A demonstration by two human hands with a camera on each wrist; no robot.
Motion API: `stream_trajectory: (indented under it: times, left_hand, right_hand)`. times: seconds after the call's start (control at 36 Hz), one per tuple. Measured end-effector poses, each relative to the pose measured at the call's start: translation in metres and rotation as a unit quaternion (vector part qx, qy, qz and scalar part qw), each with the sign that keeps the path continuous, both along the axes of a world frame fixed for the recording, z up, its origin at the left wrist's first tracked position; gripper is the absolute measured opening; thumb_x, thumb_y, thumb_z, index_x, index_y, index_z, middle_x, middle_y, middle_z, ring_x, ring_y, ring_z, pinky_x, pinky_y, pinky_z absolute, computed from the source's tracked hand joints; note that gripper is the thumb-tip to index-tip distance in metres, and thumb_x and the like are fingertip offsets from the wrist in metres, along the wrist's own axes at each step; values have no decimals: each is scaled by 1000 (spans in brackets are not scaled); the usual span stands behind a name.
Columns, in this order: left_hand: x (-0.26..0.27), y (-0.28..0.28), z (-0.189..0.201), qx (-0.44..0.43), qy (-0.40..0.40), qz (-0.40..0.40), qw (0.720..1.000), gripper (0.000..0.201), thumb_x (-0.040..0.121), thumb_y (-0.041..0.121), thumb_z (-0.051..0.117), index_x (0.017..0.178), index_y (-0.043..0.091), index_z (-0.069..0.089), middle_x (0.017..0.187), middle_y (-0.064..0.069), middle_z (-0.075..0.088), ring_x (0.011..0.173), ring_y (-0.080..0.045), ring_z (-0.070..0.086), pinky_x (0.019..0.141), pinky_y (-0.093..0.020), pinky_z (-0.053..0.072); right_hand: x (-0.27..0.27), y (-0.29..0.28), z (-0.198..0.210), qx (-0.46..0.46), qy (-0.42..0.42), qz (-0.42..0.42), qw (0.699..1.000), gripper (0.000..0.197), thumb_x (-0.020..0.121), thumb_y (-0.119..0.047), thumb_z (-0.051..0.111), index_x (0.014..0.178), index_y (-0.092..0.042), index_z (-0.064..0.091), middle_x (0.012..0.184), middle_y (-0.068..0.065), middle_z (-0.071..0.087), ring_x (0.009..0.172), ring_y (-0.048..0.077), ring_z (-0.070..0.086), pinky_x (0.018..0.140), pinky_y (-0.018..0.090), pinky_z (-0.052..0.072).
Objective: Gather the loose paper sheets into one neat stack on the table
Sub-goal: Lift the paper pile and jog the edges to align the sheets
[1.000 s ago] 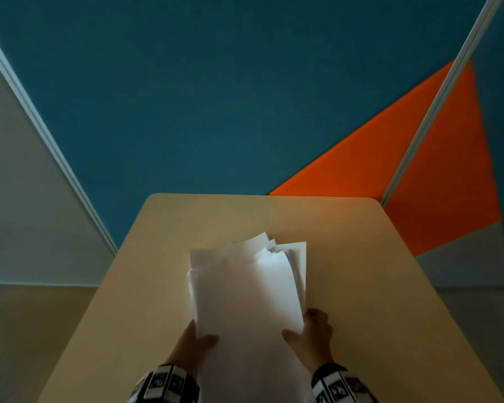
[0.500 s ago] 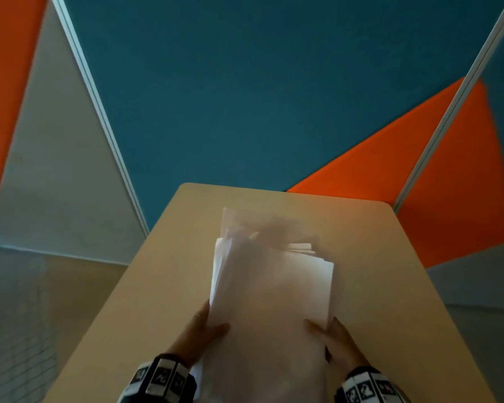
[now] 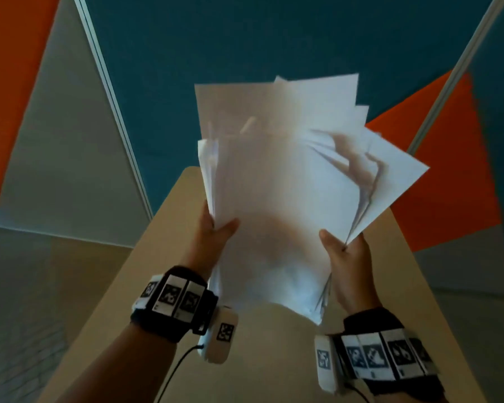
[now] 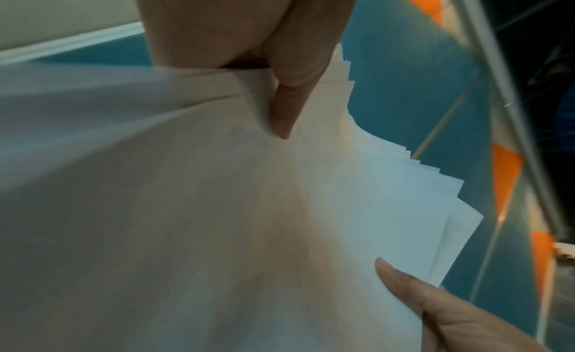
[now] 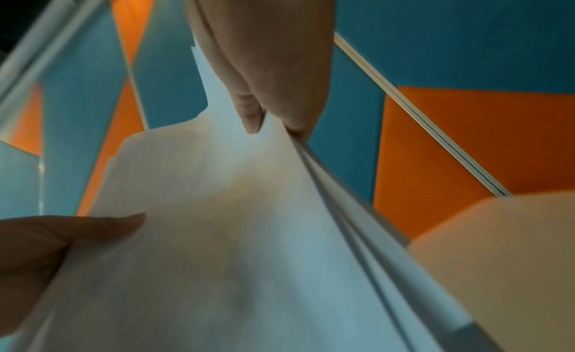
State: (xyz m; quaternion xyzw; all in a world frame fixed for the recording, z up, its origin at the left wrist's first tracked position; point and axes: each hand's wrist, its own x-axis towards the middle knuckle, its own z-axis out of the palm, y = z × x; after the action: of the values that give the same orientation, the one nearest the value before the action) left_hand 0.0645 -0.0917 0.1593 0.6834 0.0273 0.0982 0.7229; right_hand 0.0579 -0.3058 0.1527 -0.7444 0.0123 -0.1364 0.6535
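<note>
A bundle of several white paper sheets [image 3: 277, 205] is held upright in the air above the tan table [image 3: 262, 344], its top edges fanned and uneven. My left hand [image 3: 213, 228] grips the bundle's left edge, thumb on the front face and fingers hidden behind. My right hand [image 3: 344, 251] pinches the right edge, where the sheets splay apart. In the left wrist view my left thumb [image 4: 289, 104] presses the paper [image 4: 218, 210]. The right wrist view has the right hand's fingers [image 5: 255, 111] closed on the paper's [image 5: 218, 234] edge.
The table's far edge sits against blue [image 3: 245, 36], orange [image 3: 442, 170] and grey [image 3: 61, 146] wall panels with metal strips [image 3: 111, 91] between them. Floor shows to the left of the table.
The bundle lay flat on the table under both hands; now both hands have lifted it upright off the table, and its sheets have fanned out at the top right.
</note>
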Motion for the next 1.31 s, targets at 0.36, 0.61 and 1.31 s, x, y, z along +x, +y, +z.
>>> stream_trajectory:
  times: [0.36,0.61,1.31]
  left_hand:
    - [-11,21,-49,52,69,-28,996,52,88,-1,52,136,8,34,121,-9,54,120,-35,51,95,-41,45]
    - [1,19,-29,60,-16,-29,998,46,91,6,48,134,17,37,116,2,58,105,-10,57,91,-31,49]
    - [-6,23,-63,26,70,-96,993,35,71,23,63,102,8,57,96,-14,68,93,-34,65,80,-32,56]
  right_hand:
    - [-36,12,-30,-1,63,-29,998,13,85,-6,62,96,1,65,89,14,72,84,9,67,78,33,52]
    - [-39,9,1,-18,-20,-56,998,28,85,-7,62,70,-30,55,57,-17,61,60,-12,59,62,16,47]
    - [-56,-18,-28,103,75,104,986,44,63,-23,82,100,-33,61,94,-21,73,92,-13,63,67,7,53]
